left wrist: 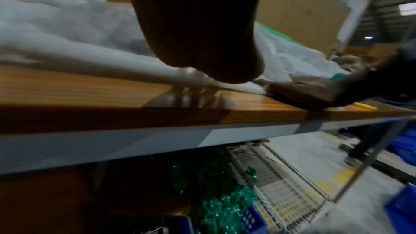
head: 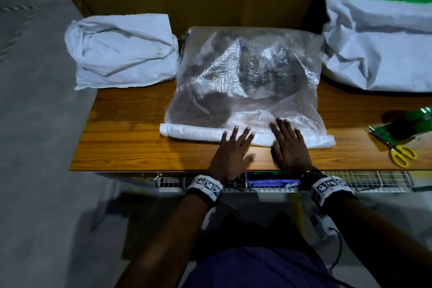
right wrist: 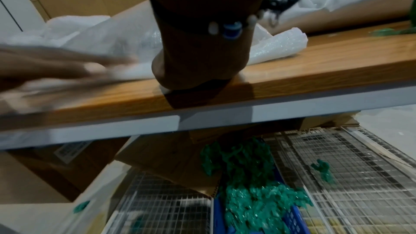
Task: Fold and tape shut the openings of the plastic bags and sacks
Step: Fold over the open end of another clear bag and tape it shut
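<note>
Both hands are pressing flat, fingers straight, grip released, on the rolled opening (head: 194, 130) of the clear woven sack (head: 247, 72), which is lying mid-desk (head: 131, 128). The left hand (head: 231, 154) and right hand (head: 289, 147) are resting side by side. A white sack (head: 121, 51) is lying to the left; yellow-handled scissors (head: 397, 149) are lying to the right.
</note>
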A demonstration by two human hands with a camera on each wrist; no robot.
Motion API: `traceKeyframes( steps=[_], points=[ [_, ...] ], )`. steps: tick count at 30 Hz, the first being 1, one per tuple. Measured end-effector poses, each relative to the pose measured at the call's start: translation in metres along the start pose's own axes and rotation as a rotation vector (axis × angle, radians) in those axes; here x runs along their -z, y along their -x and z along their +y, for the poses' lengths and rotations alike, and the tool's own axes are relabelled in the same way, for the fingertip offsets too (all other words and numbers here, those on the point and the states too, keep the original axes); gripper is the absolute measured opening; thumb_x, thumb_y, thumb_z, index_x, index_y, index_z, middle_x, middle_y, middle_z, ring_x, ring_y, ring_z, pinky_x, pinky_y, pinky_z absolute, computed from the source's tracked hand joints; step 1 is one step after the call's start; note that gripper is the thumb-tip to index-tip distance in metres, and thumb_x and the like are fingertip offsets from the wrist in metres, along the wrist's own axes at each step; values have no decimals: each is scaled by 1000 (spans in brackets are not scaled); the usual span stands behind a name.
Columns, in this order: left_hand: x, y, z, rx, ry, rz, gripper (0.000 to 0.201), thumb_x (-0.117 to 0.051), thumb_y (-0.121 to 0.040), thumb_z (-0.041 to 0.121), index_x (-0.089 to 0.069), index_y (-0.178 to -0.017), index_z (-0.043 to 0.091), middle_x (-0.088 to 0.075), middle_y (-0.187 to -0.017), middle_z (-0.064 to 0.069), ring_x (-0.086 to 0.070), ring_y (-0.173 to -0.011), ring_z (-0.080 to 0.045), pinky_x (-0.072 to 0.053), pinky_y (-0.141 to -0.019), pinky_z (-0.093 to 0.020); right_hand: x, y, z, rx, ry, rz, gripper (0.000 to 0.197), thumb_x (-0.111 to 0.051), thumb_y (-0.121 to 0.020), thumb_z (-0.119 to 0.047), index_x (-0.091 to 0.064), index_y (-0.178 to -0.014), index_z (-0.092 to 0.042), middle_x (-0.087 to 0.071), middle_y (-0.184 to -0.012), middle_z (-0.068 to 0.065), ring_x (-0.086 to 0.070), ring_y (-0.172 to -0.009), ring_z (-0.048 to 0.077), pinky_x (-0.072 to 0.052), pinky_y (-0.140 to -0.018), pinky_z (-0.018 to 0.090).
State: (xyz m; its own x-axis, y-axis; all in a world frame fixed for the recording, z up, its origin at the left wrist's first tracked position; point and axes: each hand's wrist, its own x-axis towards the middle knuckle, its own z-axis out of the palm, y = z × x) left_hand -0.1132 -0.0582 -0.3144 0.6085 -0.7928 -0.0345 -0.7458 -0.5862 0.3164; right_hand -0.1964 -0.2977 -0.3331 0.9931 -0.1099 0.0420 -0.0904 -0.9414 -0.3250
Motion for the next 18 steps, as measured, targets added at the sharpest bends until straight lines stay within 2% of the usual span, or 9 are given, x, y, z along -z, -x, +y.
traceKeyframes(
  steps=[1, 3, 8, 10, 13, 15, 18],
  points=[
    [-2, -2, 5, 31, -20, -39, 72, -36, -106, 56, -17, -167, 22, -4, -176, 0, 0, -161, -31, -4, -127, -58, 0, -1, 2, 12, 4, -12, 65, -21, -107, -40, -15, -168, -18, -7, -176, 7, -4, -163, 26, -13, -128, 52],
    [-3, -2, 4, 60, -29, -56, 77, -35, -104, 63, -13, -167, 26, 0, -176, 4, 4, -161, -28, -1, -128, -57, 4, 1, 15, 63, 35, -46, 66, -17, -109, -44, -8, -168, -16, -3, -176, 7, -1, -163, 23, -10, -130, 49],
    [3, -2, 2, 57, -3, -101, 75, -36, -106, 60, -11, -168, 26, 3, -175, 7, 5, -162, -25, -1, -129, -56, 39, 26, 79, 93, 110, -38, 67, -18, -111, -49, -12, -168, -15, -10, -175, 7, -9, -162, 22, -16, -130, 47],
    [2, -3, 3, 75, -1, -119, 73, -36, -106, 58, -11, -168, 26, 3, -175, 7, 6, -161, -24, -1, -129, -57, 43, 28, 86, 102, 126, -43, 67, -15, -111, -50, -13, -168, -15, -11, -175, 7, -13, -162, 23, -15, -130, 45],
    [3, -5, 5, 89, -5, -132, 74, -35, -106, 59, -10, -168, 26, 2, -175, 6, 8, -161, -25, 0, -128, -57, 41, 19, 62, 55, 69, -4, 66, -19, -110, -44, -11, -168, -13, -10, -175, 10, -12, -162, 27, -14, -129, 49],
    [1, -5, 9, 99, -10, -130, 75, -35, -106, 60, -9, -168, 26, 3, -175, 5, 8, -161, -26, 2, -128, -57, 25, 18, 25, 120, 22, -24, 67, -23, -110, -42, -12, -168, -10, -8, -175, 13, -8, -162, 28, -15, -129, 51],
    [-1, -5, 13, 101, -19, -101, 75, -36, -105, 59, -12, -168, 24, 0, -175, 4, 4, -161, -27, -1, -127, -56, -7, 26, -26, 191, 39, -76, 71, -21, -110, -48, -11, -167, -6, -4, -175, 13, 0, -163, 26, -12, -131, 47]
  ],
)
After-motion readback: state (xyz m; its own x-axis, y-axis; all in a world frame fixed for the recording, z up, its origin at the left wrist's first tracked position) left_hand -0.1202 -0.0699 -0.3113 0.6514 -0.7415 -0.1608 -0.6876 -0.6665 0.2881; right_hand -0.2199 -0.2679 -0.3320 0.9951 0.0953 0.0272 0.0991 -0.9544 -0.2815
